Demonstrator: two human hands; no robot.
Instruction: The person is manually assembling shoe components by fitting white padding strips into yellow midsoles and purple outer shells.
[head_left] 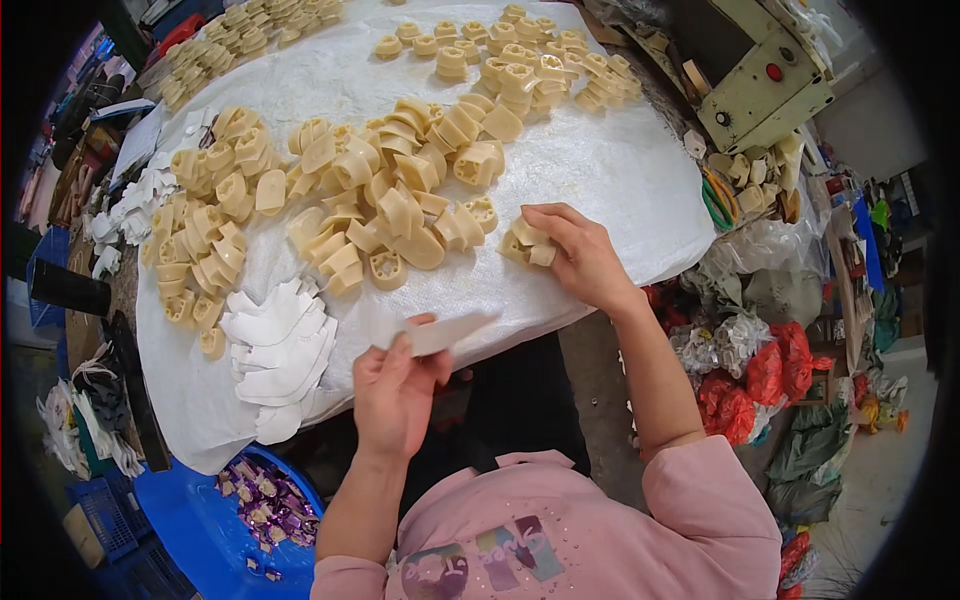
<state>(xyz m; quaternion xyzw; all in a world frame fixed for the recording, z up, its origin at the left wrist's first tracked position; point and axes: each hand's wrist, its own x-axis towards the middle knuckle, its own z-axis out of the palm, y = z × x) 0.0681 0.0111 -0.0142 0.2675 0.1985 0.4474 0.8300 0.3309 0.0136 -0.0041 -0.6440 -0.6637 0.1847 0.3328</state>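
My left hand (398,385) pinches a thin white sheet piece (452,333) between thumb and fingers, just off the table's near edge. My right hand (578,250) is closed on a hollow cream plastic shoe heel (527,245) at the right front of the table. To the left of that heel lies a big loose heap of similar cream heels (400,190), some on their sides, some with the hollow end up. A fanned stack of white cut pieces (280,345) rests at the table's near left, beside my left hand.
White sheeting (620,190) covers the table. More cream heels (520,60) stand at the back. A blue tub (190,520) with shiny purple pieces sits below left. A pale green machine (765,90) is at the far right, above red plastic bags (765,375).
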